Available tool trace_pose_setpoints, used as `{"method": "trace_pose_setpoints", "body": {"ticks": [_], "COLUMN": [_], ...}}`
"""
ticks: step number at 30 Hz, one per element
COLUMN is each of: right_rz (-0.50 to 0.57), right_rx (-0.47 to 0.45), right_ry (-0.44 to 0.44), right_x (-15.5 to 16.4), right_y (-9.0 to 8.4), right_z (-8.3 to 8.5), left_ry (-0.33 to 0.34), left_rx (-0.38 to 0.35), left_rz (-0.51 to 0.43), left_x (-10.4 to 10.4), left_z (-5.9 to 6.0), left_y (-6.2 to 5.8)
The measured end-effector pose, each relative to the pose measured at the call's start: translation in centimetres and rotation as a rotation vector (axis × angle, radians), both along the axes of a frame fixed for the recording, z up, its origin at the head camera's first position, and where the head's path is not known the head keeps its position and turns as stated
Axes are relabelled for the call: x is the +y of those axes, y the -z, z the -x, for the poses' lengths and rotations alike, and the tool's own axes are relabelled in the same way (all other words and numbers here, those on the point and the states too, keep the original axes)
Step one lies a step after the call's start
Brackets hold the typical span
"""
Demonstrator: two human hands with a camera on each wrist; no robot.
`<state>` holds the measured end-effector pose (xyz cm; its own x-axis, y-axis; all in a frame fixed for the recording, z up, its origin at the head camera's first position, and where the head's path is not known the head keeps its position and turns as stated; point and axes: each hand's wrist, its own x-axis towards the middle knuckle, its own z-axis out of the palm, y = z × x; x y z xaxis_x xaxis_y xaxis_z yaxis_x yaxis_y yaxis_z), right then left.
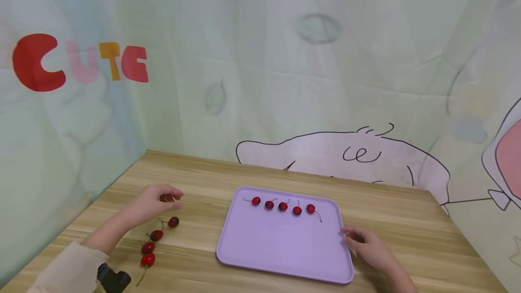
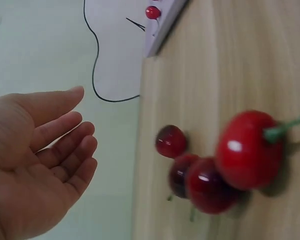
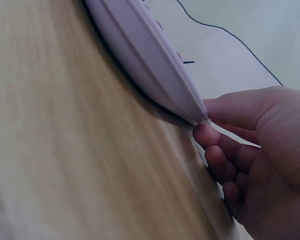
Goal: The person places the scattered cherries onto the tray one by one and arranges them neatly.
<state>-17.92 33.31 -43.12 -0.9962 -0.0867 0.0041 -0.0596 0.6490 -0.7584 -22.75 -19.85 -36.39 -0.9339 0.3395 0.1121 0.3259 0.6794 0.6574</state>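
Observation:
A lilac tray (image 1: 281, 248) lies on the wooden table with several red cherries (image 1: 282, 206) in a row along its far side. My right hand (image 1: 350, 236) pinches the tray's right rim; in the right wrist view the thumb lies on top and the curled fingers (image 3: 217, 160) sit under the rim (image 3: 145, 55). My left hand (image 1: 171, 196) hovers over the table left of the tray, its palm bare and its fingers (image 2: 65, 145) relaxed. Just below it lie several loose cherries (image 1: 156, 235) with green stems, also seen close up (image 2: 250, 150).
A printed cloth backdrop with red "CUTE" letters (image 1: 81, 62) and a cartoon outline (image 1: 346, 153) closes off the table's left, back and right sides. A black wrist camera (image 1: 113, 278) sits on my left forearm. Bare wood (image 1: 407, 220) lies right of the tray.

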Motion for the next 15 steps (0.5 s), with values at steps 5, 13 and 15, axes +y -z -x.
{"method": "trace_pose_setpoints", "body": {"ticks": [5, 13, 15], "right_rz": [-0.019, -0.011, -0.004], "right_rx": [0.005, 0.000, 0.000], "right_ry": [0.016, 0.010, 0.004], "right_x": [-0.1, -0.1, -0.1], "right_y": [-0.1, -0.2, -0.2], "right_z": [0.0, -0.1, -0.1], "left_ry": [-0.063, -0.104, -0.117], "left_rx": [-0.028, -0.057, -0.069], "left_rz": [0.012, 0.025, 0.023], "left_x": [-0.7, -1.2, -1.2], "left_z": [-0.2, -0.1, -0.1], "left_y": [1.7, 3.5, 3.8]}}
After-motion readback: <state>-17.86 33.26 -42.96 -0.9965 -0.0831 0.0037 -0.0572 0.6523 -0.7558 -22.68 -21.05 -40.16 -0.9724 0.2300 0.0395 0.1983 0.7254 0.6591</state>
